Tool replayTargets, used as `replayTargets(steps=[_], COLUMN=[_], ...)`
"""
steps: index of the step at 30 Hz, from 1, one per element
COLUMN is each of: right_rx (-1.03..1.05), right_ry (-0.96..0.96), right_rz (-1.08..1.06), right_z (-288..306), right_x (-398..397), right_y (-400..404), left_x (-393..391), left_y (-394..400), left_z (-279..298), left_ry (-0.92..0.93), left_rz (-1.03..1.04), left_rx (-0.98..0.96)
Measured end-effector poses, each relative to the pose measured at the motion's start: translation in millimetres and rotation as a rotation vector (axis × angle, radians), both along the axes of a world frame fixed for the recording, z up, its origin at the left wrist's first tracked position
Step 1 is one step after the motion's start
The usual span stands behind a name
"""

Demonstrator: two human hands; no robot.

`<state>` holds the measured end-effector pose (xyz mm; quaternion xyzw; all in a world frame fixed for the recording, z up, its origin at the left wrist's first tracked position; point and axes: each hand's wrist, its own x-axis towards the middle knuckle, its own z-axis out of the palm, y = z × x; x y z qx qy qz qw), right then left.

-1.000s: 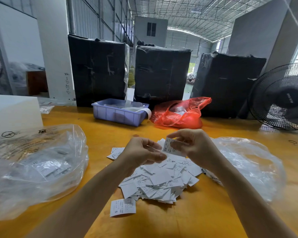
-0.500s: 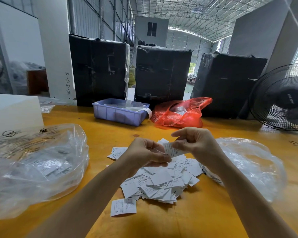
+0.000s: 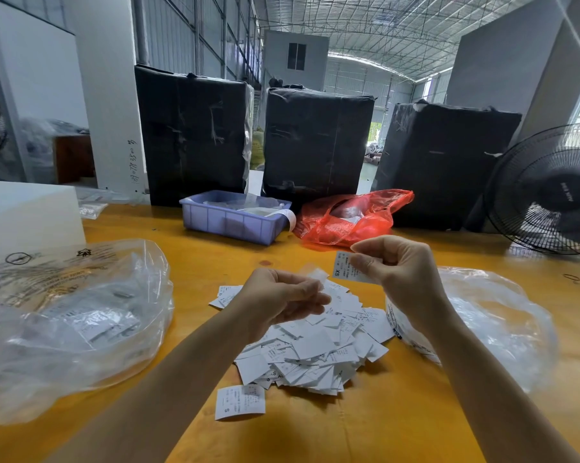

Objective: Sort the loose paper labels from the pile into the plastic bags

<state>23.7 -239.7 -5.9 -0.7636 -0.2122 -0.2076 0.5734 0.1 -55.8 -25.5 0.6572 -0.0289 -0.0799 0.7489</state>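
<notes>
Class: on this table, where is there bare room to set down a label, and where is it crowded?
Bare wood lies between the left clear bag and the label pile, and between the blue tray and the hands. The near edge by the lone label is bare too. It is crowded where the pile meets the right clear bag.
</notes>
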Motion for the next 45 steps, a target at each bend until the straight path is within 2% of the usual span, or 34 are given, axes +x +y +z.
replayTargets(steps=[14, 24, 33, 41, 45], right_rx=[-0.136, -0.239, -0.229, -0.231, -0.201], right_ry=[-0.132, -0.054, 0.084, 0.009, 0.049], right_rz=[-0.074, 0.025, 0.128, 0.1, 0.157], right_z=[-7, -5, -5, -7, -5], right_x=[0, -3, -4, -5, -6], right_y=[7, 7, 8, 11, 9], left_x=[-3, -3, -2, -4, -4], left_y=[-4, -3, -3, -5, -6], left_z=[1, 1, 0, 0, 1], left_ry=[-0.026, -0.028, -0.034, -0.026, -0.027], left_rz=[-0.041, -0.031, -0.024, -0.065, -0.039], left_rx=[0.064, 0.07, 0.061, 0.027, 0.016])
